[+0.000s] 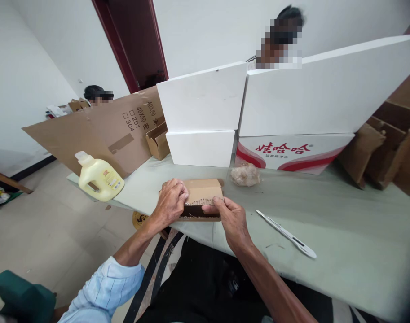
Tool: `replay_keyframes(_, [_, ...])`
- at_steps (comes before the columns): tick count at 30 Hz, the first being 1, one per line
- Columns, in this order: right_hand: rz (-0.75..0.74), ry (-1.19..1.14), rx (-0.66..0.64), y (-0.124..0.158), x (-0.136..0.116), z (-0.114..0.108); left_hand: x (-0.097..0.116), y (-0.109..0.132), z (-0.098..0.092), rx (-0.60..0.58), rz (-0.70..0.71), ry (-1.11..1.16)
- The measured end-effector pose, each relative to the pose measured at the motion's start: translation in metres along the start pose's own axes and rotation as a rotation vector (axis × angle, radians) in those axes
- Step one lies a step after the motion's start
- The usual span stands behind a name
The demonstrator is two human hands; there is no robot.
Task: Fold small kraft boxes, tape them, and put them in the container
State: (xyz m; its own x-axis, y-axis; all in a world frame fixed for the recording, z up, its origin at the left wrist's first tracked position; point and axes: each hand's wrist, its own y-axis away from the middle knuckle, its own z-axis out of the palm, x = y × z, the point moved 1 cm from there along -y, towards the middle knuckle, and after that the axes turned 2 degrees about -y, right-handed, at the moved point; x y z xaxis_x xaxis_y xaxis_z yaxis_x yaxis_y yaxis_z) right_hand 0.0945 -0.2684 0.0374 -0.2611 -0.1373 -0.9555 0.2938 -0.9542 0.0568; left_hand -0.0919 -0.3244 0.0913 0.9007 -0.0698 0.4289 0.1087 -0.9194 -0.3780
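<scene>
pale green table; white wall, dark red door; left hand curled at box's left end, can't tell if pinching; right hand pinching flap edge

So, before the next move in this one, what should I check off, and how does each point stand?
1. Both hands on the small cardboard box: ok; left hand and right hand are at its flap edge.
2. Box closed: not ok; a dark gap shows below the flap edge.
3. Flap edge smooth: not ok; it looks ragged.
4. Knife clear of the hands: ok; it lies apart, beyond the right hand.
5. Yellow bottle well inside the table edge: not ok; it stands close to it.
6. Box contents: cannot tell.
</scene>
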Motion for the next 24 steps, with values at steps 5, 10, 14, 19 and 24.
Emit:
replay_keyframes(5, [-0.004, -0.003, -0.007, 0.000, 0.000, 0.001, -0.005, 0.001, -0.003, -0.031, -0.001, 0.103])
replay_keyframes(10, [0.012, -0.006, -0.008, 0.000, -0.003, 0.003, -0.004, 0.001, -0.006, -0.035, -0.009, 0.141])
replay_keyframes(14, [0.013, -0.015, -0.012, 0.001, -0.004, 0.004, -0.005, 0.000, -0.008, -0.042, -0.043, 0.152])
replay_keyframes(19, [0.012, -0.027, -0.021, 0.000, -0.004, 0.005, -0.009, -0.004, -0.006, -0.022, -0.017, 0.161])
replay_keyframes(24, [0.011, -0.017, -0.027, -0.002, -0.009, 0.005, -0.007, -0.004, -0.007, 0.000, 0.027, 0.209])
